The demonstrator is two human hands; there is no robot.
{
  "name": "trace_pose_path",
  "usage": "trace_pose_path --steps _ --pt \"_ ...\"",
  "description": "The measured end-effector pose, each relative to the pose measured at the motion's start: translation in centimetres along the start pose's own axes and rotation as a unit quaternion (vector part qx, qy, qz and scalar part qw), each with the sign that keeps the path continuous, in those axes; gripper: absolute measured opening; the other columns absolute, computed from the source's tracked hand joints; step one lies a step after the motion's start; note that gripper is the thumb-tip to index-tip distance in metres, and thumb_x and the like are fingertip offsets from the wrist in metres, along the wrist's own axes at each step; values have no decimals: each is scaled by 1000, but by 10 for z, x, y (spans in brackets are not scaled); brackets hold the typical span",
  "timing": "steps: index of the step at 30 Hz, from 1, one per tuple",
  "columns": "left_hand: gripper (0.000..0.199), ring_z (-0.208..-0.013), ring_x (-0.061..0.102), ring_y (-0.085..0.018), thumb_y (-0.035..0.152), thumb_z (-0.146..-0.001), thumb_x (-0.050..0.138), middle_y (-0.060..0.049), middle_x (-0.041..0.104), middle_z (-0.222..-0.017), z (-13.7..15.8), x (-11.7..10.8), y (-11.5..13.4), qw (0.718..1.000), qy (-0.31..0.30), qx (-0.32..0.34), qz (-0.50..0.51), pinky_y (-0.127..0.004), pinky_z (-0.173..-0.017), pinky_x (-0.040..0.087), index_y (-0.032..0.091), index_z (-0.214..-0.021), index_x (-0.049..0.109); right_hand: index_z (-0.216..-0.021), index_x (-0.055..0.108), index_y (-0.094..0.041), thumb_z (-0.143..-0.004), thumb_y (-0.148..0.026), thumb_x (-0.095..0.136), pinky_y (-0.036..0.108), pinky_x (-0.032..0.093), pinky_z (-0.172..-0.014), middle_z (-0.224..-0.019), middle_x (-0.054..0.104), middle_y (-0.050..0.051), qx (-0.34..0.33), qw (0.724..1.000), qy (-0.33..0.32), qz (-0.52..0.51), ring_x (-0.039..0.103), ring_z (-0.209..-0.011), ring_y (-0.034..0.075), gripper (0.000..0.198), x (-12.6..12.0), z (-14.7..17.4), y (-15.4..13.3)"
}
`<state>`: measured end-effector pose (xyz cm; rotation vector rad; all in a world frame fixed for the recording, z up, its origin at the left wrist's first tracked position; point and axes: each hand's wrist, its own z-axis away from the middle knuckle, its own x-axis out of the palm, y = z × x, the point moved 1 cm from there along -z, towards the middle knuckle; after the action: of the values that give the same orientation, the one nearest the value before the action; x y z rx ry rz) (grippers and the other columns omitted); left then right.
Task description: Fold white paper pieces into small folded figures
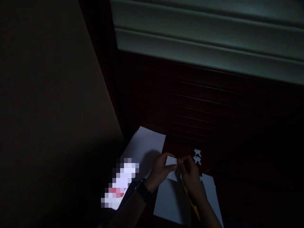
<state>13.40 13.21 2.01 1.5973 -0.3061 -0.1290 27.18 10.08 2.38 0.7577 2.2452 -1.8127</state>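
Note:
Low in the dim head view, my left hand (159, 169), with a dark watch at the wrist, pinches a small white piece of paper (171, 161) between thumb and fingers. At the paper's right edge, my right hand (190, 172) has its fingertips pressed together on it. Beneath both hands lies a larger white sheet (168, 199). Something yellow and long (191, 202) rests under my right forearm, mostly hidden by it. Just beyond my right hand are several small white cut paper pieces (197, 157).
Another white sheet (152, 142) lies to the left, beside a glowing, pixelated screen (121, 183). A further white paper (210, 186) is at the right. Behind the dark surface rise dark slatted panels (190, 104) and pale slats (201, 41); a wall (52, 79) stands left.

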Motion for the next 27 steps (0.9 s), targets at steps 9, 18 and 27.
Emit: trace_pose_path --steps 9,18,27 --pt "26 -84 62 -24 33 -72 64 -7 68 -90 16 1 15 996 8 -70 51 -33 -72 49 15 -90 67 -80 51 -21 -87 -35 46 26 39 -59 -72 60 1 23 999 44 18 56 -64 17 16 2 18 -21" --pt "30 -81 61 -22 37 -77 60 -11 68 -92 26 3 19 995 42 -71 51 -28 -66 47 11 -91 68 -81 50 -21 -87 -34 47 27 40 -61 -73 61 2 15 999 34 -6 57 -67 17 14 8 13 -21" --pt "30 -83 61 -22 36 -77 59 -10 67 -95 26 11 19 992 18 -105 71 -29 -69 47 12 -94 66 -81 48 -21 -88 -31 47 26 39 -61 -72 58 0 12 1000 14 -11 55 -66 16 12 -3 15 -15"
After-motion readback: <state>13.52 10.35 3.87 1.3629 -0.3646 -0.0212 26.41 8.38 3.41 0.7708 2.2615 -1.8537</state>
